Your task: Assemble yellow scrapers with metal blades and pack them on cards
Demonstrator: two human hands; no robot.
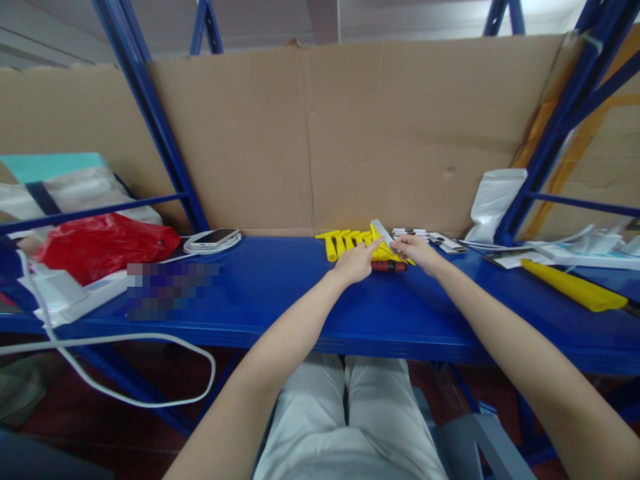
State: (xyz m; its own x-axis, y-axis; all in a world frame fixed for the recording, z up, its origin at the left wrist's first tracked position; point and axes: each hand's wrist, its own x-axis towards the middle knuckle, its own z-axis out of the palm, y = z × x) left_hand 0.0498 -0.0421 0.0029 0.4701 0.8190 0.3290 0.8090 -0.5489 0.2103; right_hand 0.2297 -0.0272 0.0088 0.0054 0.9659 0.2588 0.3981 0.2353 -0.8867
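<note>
Several yellow plastic pieces (331, 248) stand in a row on the blue table, close to the cardboard at the back. My left hand (356, 263) is over the row's right part, its index finger stretched toward a white and grey strip-like piece (383, 231). That piece slants down to my right hand (413, 248), whose thumb and fingers pinch its lower end. A dark red and black tool handle (389, 266) lies just in front of the yellow pieces, between my hands. Whether my left hand touches the strip is too small to tell.
Small black and white items (447, 243) lie right of my hands. Further right are a white pouch (495, 203) and a long yellow piece (573, 285). To the left are a phone (219, 236) on a coiled cable and a red bag (107, 247).
</note>
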